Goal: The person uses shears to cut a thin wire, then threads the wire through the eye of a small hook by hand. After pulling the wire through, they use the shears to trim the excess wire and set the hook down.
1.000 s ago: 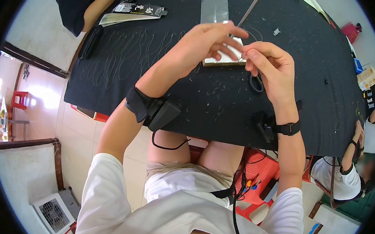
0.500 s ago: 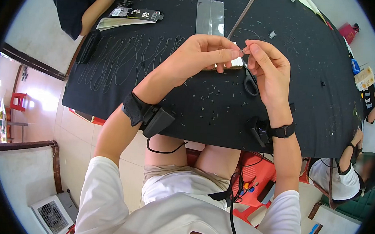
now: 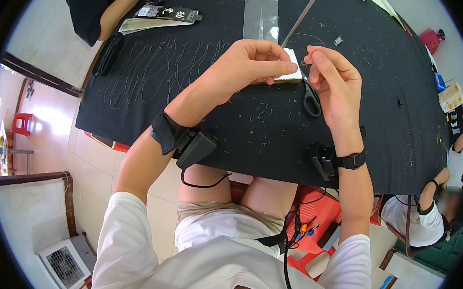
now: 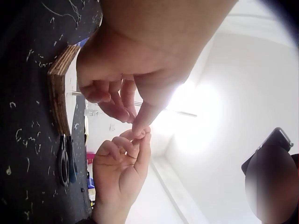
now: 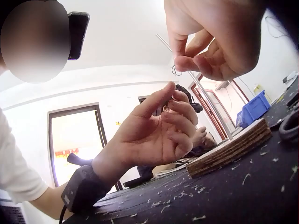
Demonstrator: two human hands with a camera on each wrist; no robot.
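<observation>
My right hand [image 3: 340,90] pinches a thin line between thumb and forefinger; in the right wrist view a small loop of this line [image 5: 175,70] shows under the fingertips. My left hand [image 3: 246,68] is a short way to its left, thumb and forefinger together as if pinching the same line, which is too fine to follow there. Behind the hands is a white-topped board [image 3: 295,71] with a metal rod [image 3: 301,19] rising from it. Black-handled scissors [image 3: 312,103] lie beside the board, near my right hand.
Long thin lines [image 3: 175,61] are laid out at the left of the black-covered table [image 3: 232,139]. Two clear strips [image 3: 261,19] and a black packet [image 3: 170,14] lie at the back. Small clippings are scattered about. Other people sit at the table's left and right.
My left hand's spread fingers have curled inward. The hands met at the fingertips half a second ago; now a small gap separates them, the right hand having moved slightly right.
</observation>
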